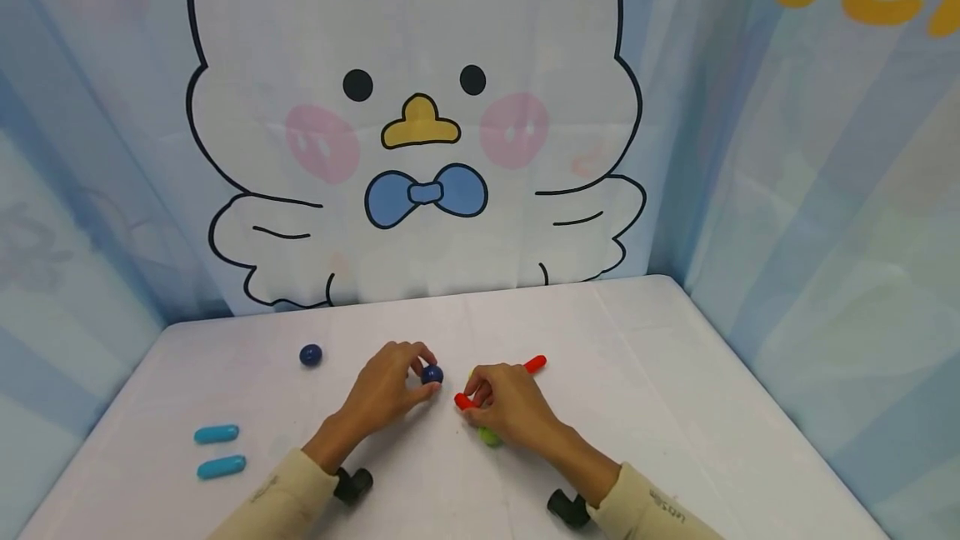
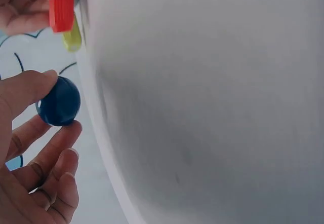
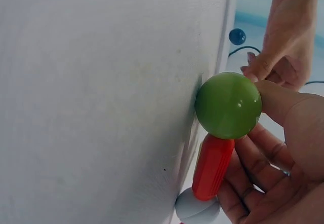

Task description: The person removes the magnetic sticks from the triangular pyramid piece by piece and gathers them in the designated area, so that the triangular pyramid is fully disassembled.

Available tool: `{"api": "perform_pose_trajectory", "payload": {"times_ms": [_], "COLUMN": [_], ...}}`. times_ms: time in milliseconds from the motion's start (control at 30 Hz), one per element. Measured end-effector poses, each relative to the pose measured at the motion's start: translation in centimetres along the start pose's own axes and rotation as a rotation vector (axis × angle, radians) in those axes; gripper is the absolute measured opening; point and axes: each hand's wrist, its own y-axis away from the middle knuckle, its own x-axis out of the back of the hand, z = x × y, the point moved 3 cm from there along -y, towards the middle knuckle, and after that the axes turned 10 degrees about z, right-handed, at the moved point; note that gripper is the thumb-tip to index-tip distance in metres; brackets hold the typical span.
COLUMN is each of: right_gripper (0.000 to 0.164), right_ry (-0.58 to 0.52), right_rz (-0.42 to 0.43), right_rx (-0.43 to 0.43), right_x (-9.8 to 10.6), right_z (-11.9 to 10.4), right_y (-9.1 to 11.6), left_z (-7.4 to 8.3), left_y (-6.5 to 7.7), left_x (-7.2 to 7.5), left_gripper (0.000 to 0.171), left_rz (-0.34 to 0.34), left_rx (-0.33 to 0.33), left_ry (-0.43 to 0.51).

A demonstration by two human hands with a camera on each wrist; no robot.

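Observation:
My left hand (image 1: 390,386) pinches a dark blue ball (image 1: 432,374) between thumb and fingertips; the left wrist view shows the blue ball (image 2: 59,101) close up. Just to the right, my right hand (image 1: 513,407) holds a red magnetic-type rod (image 1: 463,401) between thumb and fingers. A green ball (image 3: 229,105) touches the end of a red rod (image 3: 213,167) in the right wrist view, with a grey ball (image 3: 197,206) at that rod's other end. A yellow rod (image 2: 72,37) shows behind the red one. The right hand partly hides these joined pieces.
A second dark blue ball (image 1: 311,355) lies at the back left of the white table (image 1: 675,440). Two light blue rods (image 1: 217,434) lie side by side at the left. Beyond the right hand another red rod (image 1: 536,363) sticks out. A printed curtain stands behind.

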Motion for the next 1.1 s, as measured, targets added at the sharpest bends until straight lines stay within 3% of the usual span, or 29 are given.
{"api": "perform_pose_trajectory", "payload": {"times_ms": [167, 567, 800, 1100], "right_gripper": [0.021, 0.022, 0.022, 0.021], "right_ry": [0.005, -0.025, -0.027, -0.019], "right_rz": [-0.01, 0.018, 0.01, -0.008], "right_rx": [-0.022, 0.024, 0.025, 0.013], "right_x": [0.1, 0.2, 0.2, -0.1], "right_z": [-0.1, -0.1, 0.0, -0.1], "right_y": [0.1, 0.1, 0.1, 0.1], "left_z": [-1.5, -5.4, -7.2, -8.4], "left_y": [-0.1, -0.6, -1.7, -2.8], "left_x": [1.3, 4.5, 4.8, 4.6], "left_gripper": [0.031, 0.034, 0.034, 0.035], "left_rz": [0.001, 0.035, 0.04, 0.047], "left_rx": [0.02, 0.048, 0.079, 0.128], "left_ry": [-0.018, -0.063, -0.092, -0.224]}}
